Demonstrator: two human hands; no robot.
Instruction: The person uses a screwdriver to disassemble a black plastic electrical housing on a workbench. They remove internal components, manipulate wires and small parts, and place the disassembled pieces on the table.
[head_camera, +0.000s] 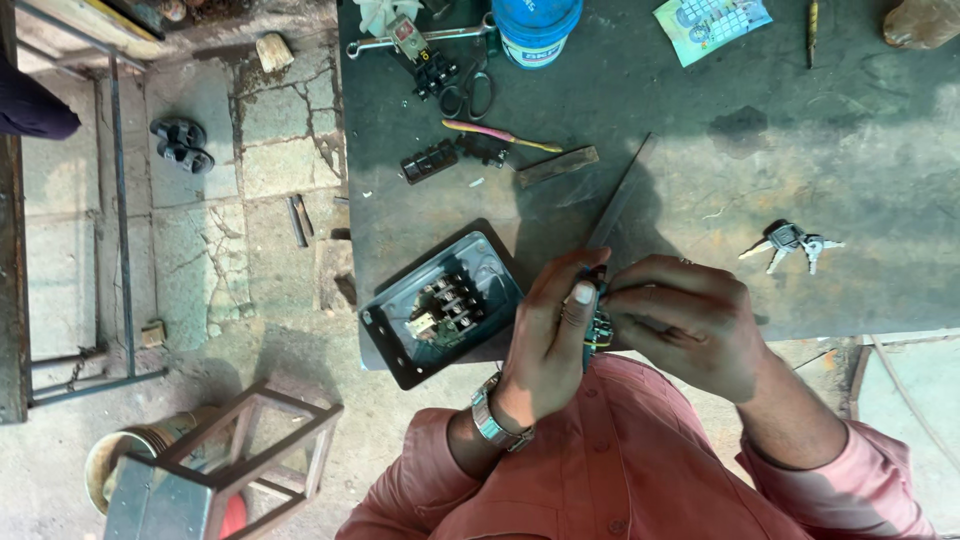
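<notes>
Both my hands are raised close to my chest over the near edge of the dark workbench (700, 170). My left hand (548, 340), with a metal wristwatch, grips a small black electrical part (599, 325) with coloured wires. My right hand (690, 320) pinches the top of the same part from the other side. Just left of my hands lies an open black switch box (440, 305) with contacts and terminals inside.
On the bench lie a flat metal file (618, 195), a set of keys (790, 243), a screwdriver (500, 135), scissors (468, 95), a black contact block (428, 160), a blue tub (535, 30) and a spanner (420, 40). A metal stool (220, 460) stands on the cracked floor at the left.
</notes>
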